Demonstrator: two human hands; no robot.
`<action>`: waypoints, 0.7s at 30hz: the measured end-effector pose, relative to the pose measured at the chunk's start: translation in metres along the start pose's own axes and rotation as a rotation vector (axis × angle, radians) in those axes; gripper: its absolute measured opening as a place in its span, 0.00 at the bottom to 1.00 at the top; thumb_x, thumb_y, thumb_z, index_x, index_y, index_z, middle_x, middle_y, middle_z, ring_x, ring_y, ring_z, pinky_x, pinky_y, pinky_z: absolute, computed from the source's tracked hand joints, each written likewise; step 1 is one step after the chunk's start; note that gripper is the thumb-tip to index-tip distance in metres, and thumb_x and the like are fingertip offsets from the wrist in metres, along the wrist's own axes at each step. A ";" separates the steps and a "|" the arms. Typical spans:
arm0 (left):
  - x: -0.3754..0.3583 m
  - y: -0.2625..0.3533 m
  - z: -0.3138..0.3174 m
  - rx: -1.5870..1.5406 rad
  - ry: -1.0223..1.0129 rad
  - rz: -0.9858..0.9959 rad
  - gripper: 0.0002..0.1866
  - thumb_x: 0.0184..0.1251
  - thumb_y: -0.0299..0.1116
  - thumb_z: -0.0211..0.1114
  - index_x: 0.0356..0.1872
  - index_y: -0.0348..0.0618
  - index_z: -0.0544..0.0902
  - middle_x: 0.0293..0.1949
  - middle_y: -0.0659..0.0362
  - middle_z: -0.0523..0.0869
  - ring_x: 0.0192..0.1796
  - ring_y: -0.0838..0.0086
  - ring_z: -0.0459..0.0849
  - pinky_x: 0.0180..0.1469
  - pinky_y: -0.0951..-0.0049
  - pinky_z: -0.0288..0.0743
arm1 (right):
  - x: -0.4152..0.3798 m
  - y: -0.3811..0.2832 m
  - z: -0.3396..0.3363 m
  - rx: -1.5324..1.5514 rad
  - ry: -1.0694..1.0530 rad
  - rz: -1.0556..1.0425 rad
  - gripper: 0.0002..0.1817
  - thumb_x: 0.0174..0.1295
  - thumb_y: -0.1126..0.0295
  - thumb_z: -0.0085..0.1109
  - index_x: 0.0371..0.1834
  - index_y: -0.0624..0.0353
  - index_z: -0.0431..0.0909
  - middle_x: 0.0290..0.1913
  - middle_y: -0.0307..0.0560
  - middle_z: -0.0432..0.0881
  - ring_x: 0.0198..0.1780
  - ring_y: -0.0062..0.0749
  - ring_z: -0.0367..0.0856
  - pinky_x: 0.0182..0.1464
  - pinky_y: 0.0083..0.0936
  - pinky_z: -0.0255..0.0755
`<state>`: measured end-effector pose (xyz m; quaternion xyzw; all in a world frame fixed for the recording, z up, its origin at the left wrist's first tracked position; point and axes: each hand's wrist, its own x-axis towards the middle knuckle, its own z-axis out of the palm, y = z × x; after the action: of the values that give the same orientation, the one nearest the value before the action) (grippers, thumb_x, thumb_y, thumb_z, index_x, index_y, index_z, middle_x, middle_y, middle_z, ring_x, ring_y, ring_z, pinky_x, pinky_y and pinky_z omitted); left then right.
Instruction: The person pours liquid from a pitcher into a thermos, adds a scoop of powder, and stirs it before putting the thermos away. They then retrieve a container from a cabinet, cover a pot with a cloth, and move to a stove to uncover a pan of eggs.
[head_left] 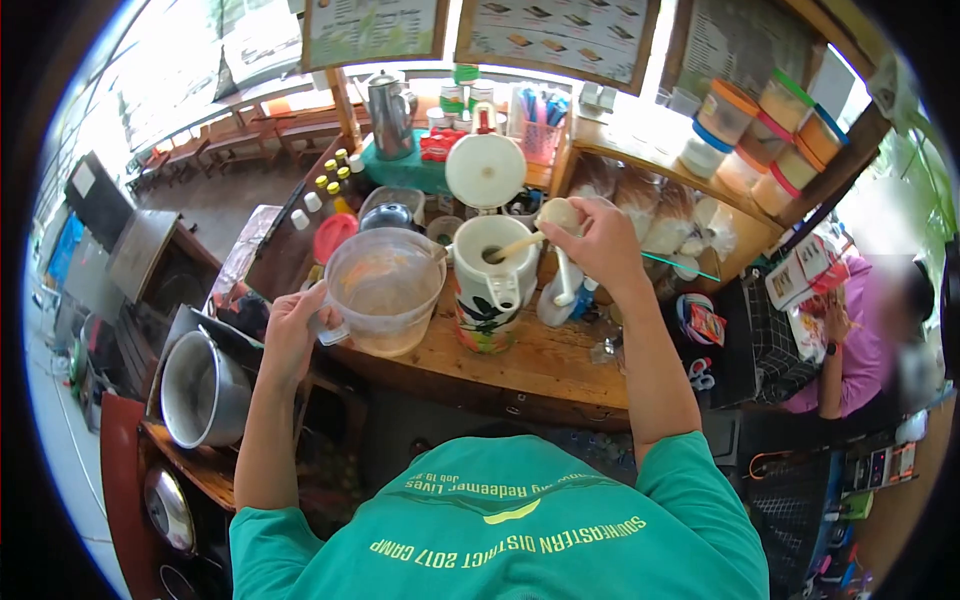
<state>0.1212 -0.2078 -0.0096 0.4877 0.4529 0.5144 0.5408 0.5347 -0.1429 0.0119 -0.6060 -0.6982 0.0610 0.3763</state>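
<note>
My left hand (292,330) is closed on the handle of a clear plastic pitcher (385,292), which has a little cloudy residue inside and is beside a white thermos. That thermos (497,262), with a dark leaf pattern, stands on the wooden counter with its lid (486,171) raised. Above its right side, my right hand (598,240) pinches a pale, long-handled utensil (520,245). The utensil's handle slants down to the thermos's round opening; its rounded end is by my fingers. Whatever is inside the thermos is hidden.
Small yellow-capped bottles (335,183) and a red bowl (335,236) are behind the pitcher. A steel jug (390,115) stands at the back. Stacked containers (725,112) sit on the right shelf. A large metal pot (203,388) is at left; a person in pink (860,330) is at right.
</note>
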 end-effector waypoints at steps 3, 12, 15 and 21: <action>0.020 0.003 0.021 0.081 -0.003 -0.032 0.22 0.77 0.40 0.60 0.20 0.41 0.77 0.24 0.59 0.82 0.29 0.78 0.77 0.36 0.76 0.68 | -0.003 0.001 -0.004 0.046 0.035 -0.089 0.32 0.51 0.45 0.75 0.46 0.65 0.86 0.32 0.48 0.84 0.31 0.35 0.80 0.35 0.31 0.75; 0.072 0.013 0.042 0.365 -0.047 -0.031 0.20 0.74 0.42 0.63 0.24 0.37 0.84 0.22 0.61 0.82 0.23 0.80 0.76 0.30 0.78 0.67 | -0.008 0.001 -0.026 0.066 -0.080 -0.008 0.30 0.52 0.42 0.71 0.44 0.58 0.87 0.39 0.52 0.87 0.45 0.49 0.85 0.48 0.41 0.78; 0.089 0.011 0.039 0.446 -0.038 -0.038 0.19 0.74 0.41 0.64 0.27 0.35 0.85 0.23 0.62 0.83 0.23 0.81 0.77 0.30 0.78 0.69 | -0.010 0.002 -0.029 0.052 -0.057 -0.021 0.30 0.52 0.42 0.71 0.44 0.58 0.87 0.39 0.52 0.87 0.45 0.49 0.85 0.49 0.41 0.78; 0.091 0.032 0.054 0.518 -0.027 -0.052 0.20 0.71 0.42 0.66 0.24 0.35 0.86 0.20 0.61 0.83 0.21 0.81 0.77 0.28 0.78 0.68 | -0.008 0.010 -0.029 0.057 -0.048 -0.039 0.31 0.51 0.42 0.71 0.44 0.60 0.87 0.39 0.53 0.86 0.45 0.49 0.85 0.48 0.42 0.78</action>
<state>0.1765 -0.1203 0.0291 0.6049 0.5746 0.3604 0.4171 0.5602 -0.1581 0.0229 -0.5799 -0.7165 0.0878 0.3777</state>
